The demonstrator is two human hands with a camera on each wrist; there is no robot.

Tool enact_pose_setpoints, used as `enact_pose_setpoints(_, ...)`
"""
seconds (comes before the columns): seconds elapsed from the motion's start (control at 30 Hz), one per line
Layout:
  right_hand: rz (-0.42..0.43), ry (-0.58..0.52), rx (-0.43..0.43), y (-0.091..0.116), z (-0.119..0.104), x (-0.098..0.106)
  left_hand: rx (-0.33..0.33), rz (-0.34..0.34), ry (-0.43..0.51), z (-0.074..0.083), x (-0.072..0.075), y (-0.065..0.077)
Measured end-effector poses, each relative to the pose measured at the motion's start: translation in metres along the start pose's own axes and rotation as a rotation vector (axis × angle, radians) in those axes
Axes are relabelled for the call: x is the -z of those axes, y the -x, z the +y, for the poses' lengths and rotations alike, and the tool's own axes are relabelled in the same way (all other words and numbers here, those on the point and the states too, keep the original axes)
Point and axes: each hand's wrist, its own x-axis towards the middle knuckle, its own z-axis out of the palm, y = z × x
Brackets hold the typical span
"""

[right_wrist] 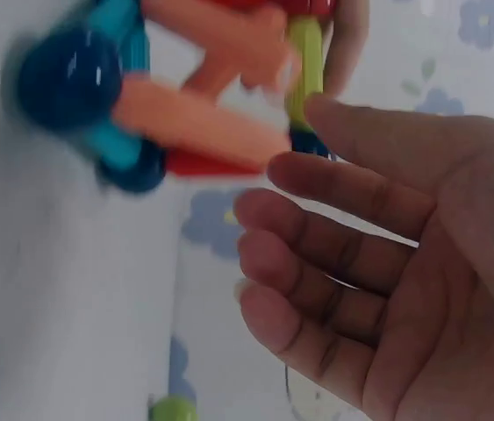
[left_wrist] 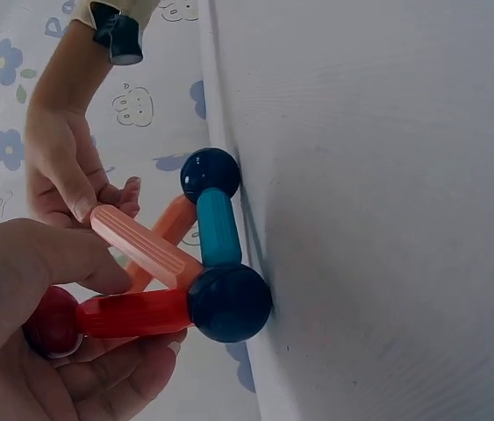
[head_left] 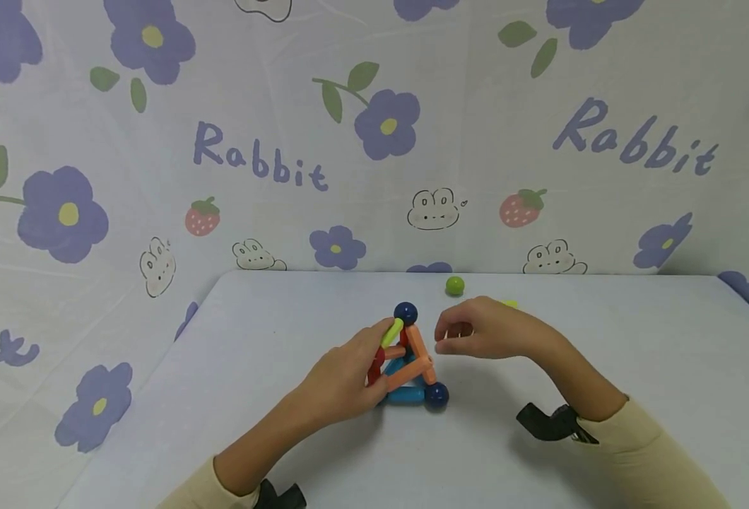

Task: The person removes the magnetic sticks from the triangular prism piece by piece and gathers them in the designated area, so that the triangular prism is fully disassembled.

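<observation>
A frame of magnetic rods and balls stands on the white table. Its front shows a blue rod (head_left: 406, 394) and a navy ball (head_left: 437, 396), and another navy ball tops it. Orange rods (head_left: 410, 372) slope across the side facing right. My left hand (head_left: 343, 375) grips the frame from the left, its thumb and fingers around the red rod (left_wrist: 137, 314) and red ball (left_wrist: 51, 323). To the right, my right hand (head_left: 489, 329) has loosely bent fingers and holds nothing. In the right wrist view its index fingertip is right at an orange rod's end (right_wrist: 264, 151).
A green ball (head_left: 455, 285) lies near the table's back edge. Behind the right hand a bit of a yellow-green piece (head_left: 509, 304) shows. The patterned cloth (head_left: 463, 141) hangs behind the white table (head_left: 222, 396).
</observation>
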Motion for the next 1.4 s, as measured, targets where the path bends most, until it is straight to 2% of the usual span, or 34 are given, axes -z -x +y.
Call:
enact_pose_setpoints(0.13,-0.077,-0.025,0.086,-0.003,-0.02,-0.016,-0.02,-0.008,0.004,-0.001,0.001,0.001)
enact_pose_setpoints(0.37,-0.134,-0.01,0.102,-0.004,-0.042,-0.036,-0.042,0.008,0.003,-0.003,0.001,0.001)
enact_pose_setpoints(0.6,-0.158,0.012,0.108,-0.005,-0.05,-0.045,-0.048,0.016,0.019,-0.003,0.002,0.0)
enact_pose_setpoints(1.07,-0.326,0.042,-0.019,-0.002,-0.062,-0.067,-0.038,0.007,0.006,-0.002,0.001,0.001)
enact_pose_setpoints(1.2,-0.341,0.066,-0.058,-0.003,-0.063,-0.073,-0.034,0.002,0.006,-0.002,0.001,0.001)
enact_pose_setpoints(1.4,-0.318,0.136,-0.085,-0.005,-0.064,-0.079,-0.01,-0.009,0.003,-0.001,0.001,0.001)
